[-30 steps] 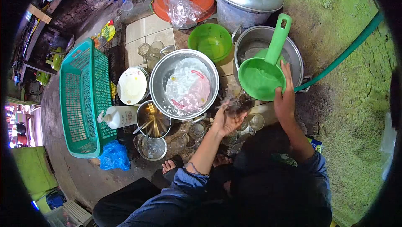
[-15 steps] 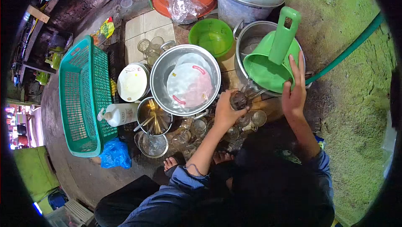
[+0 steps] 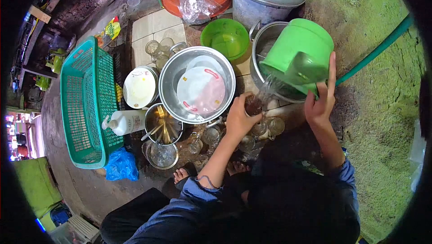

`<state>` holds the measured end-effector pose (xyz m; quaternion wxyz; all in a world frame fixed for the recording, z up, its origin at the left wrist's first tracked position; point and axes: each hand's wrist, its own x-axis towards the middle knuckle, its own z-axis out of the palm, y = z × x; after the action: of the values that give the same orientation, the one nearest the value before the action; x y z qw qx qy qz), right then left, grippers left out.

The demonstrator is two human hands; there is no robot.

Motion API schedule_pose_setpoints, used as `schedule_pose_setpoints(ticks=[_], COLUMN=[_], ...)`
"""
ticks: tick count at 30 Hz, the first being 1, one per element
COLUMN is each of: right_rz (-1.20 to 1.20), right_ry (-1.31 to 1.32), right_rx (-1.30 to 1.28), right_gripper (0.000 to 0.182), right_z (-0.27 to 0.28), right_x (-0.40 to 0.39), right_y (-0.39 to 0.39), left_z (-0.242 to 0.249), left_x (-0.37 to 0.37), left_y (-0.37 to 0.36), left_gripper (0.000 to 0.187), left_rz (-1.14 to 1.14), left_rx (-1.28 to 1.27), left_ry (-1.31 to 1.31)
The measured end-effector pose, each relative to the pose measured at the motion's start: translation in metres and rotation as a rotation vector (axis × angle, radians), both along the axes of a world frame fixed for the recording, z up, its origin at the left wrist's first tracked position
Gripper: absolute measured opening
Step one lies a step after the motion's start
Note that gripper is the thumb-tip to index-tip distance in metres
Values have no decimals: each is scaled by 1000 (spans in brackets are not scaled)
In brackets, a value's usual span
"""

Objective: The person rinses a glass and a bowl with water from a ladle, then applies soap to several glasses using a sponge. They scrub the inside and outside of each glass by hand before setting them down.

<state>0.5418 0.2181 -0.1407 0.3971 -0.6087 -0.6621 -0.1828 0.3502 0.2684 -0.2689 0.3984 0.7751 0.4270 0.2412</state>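
My left hand [image 3: 240, 119] is wrapped round a drinking glass [image 3: 254, 105], dark inside, above several other glasses on the floor. My right hand [image 3: 321, 102] holds a green plastic water dipper [image 3: 299, 41], with its fingers along the side and rim and the thumb lower down. The dipper is tipped steeply over a metal pot [image 3: 260, 48]. Water [image 3: 270, 86] streams from its lip down towards the glass. To the left, a large metal basin [image 3: 165, 82] holds water and submerged plates [image 3: 201, 89].
Glass mugs [image 3: 211, 135] crowd the floor before my feet. Left stand a bowl of cutlery [image 3: 164, 125], a white pump bottle [image 3: 126, 122], stacked plates [image 3: 140, 89] and a green basket [image 3: 83, 109]. Behind are a green bowl [image 3: 225, 39] and a lidded pot [image 3: 267, 12]. A hose [image 3: 375, 55] runs right.
My right hand has tipped the green dipper far over, so its base now faces up and water pours out. My left hand still holds the glass in nearly the same place.
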Motion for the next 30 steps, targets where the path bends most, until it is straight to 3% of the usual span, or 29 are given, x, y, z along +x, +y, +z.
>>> schedule_pose_setpoints(ticks=[2,4,6,7,12,14,19,22,24,26,28,29,30], right_rz=[-144,-200,-259,-299,-373,-419,-347,-372,-394,-273,-357,-438,-438], right_ry=[-142,-55,233,79,121,157,169,167,160,232,185,141,139], right_rx=[-66,-162,-306,-261,-429,-609,-646,-722,-767,-366,-337,-303,-303], right_gripper=[61,65,68,67,68,68,68,66,64,64,64,63,63], right_z=[-10,-17,-30,-42,-91,-101,-120,-132,-147,-168,-176,-179,-175], right_x=[12,15,24,34,63,66,66,67,72,81,86,90,87], right_y=[4,5,11,13,12,11,5,3,2,-1,-3,-3,-2], left_z=[-1,-12,-16,-20,-6,-5,-10,-15,-15,-35,-37,-39,-44], left_x=[1,6,5,3,2,-1,-6,-8,-6,2,13,16,18], left_y=[0,2,2,4,4,4,7,10,13,10,10,8,4], left_gripper=[71,75,68,61,53,50,50,48,44,29,30,30,33], left_rz=[167,213,262,88,98,119,163,80,78,206,236,234,199], left_rx=[-477,-580,-1384,-1526,-1860,-1988,-2049,-1961,-1538,-1306,-1069,-1070,-818], left_ry=[-233,-324,-559,-711,-1027,-1180,-1208,-1182,-872,-655,-375,-379,-314])
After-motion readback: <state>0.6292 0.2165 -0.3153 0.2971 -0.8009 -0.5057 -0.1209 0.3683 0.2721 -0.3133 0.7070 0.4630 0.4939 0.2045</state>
